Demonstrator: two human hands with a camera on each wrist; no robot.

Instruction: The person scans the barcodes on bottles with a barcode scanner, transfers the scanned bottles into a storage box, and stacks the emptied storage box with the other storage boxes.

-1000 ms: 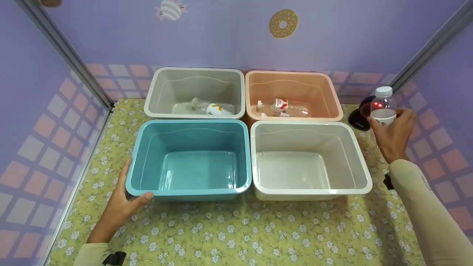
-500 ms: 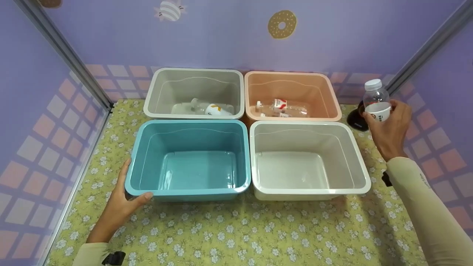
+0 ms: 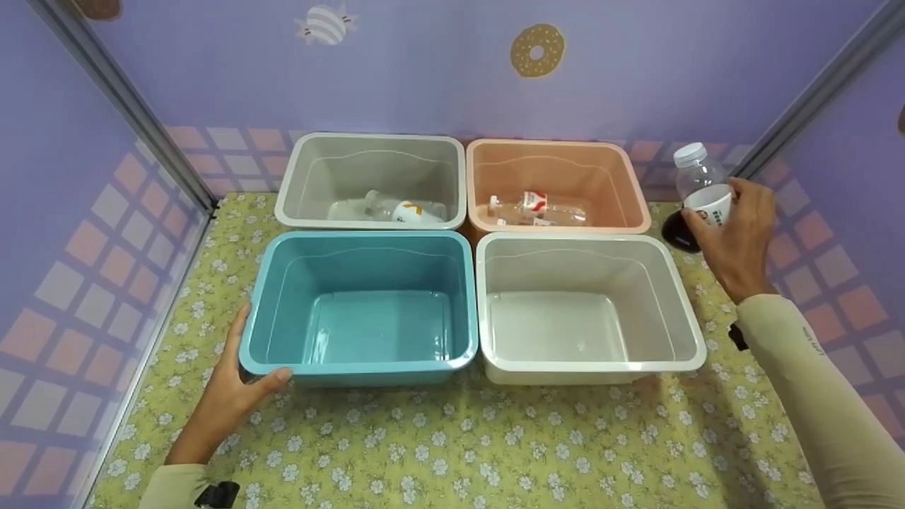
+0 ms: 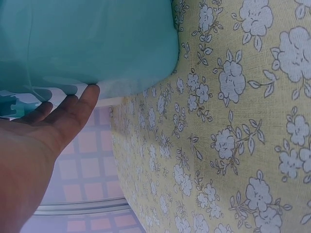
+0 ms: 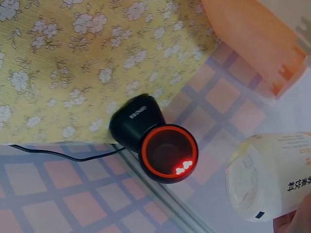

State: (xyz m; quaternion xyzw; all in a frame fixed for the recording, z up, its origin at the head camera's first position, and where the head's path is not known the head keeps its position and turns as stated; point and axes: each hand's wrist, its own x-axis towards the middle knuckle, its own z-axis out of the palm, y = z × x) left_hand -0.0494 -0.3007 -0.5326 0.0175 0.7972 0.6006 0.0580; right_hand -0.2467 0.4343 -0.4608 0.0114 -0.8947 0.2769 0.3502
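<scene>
One bottle (image 3: 702, 185), white-capped with a white label, is held in the air at the far right, near a black scanner (image 5: 138, 119) but apart from it in the right wrist view; in the head view it leans, cap tipped away and to the left. The right hand (image 3: 742, 233) has its fingers and thumb curled round the bottle at the label. The step in hand seems to be showing the label to the scanner, whose red-ringed window has red lights lit. No barcode can be made out, so it would be wise to roll the bottle slowly until the code meets that window, holding it steady, keeping the grip light and fingertips off the print.

Left of the bottle stand the orange bin (image 3: 558, 144), with clear bottles (image 3: 537, 203) inside, and the grey bin (image 3: 378, 137), with another bottle (image 3: 417, 212). Nearer are the white bin (image 3: 594, 367) and the blue bin (image 3: 382, 369). The left hand (image 3: 230, 396) grasps nothing fully: its fingers lie fairly straight along the blue bin's left side, thumb at the front rim, on the flowered worktop (image 3: 424, 459)
</scene>
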